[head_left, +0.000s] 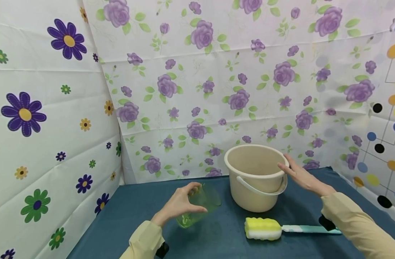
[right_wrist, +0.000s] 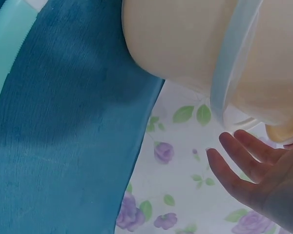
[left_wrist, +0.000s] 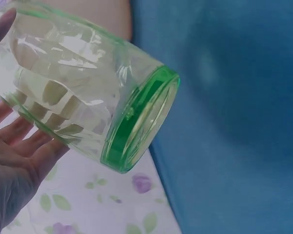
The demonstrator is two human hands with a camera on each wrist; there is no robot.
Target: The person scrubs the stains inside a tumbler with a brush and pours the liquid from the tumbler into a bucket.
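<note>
My left hand [head_left: 179,203] holds a clear, green-tinted glass cup [head_left: 208,199] between thumb and fingers. The cup is tilted above the table, left of the bucket; its thick green base [left_wrist: 136,122] shows close up in the left wrist view. At the bucket's right side, my right hand [head_left: 302,176] rests at the rim, its fingers extended. The beige bucket [head_left: 250,199] stands upright on the table, its pale handle [head_left: 258,190] hanging down in front. In the right wrist view, several fingers [right_wrist: 244,168] are outside the bucket, and the thumb is mostly hidden.
In front of the bucket lies a sponge brush with a yellow and white head [head_left: 263,228] and a teal and white handle [head_left: 310,229]. A dark blue cloth [head_left: 136,216] covers the table. Flowered sheets [head_left: 191,90] hang behind and at the sides.
</note>
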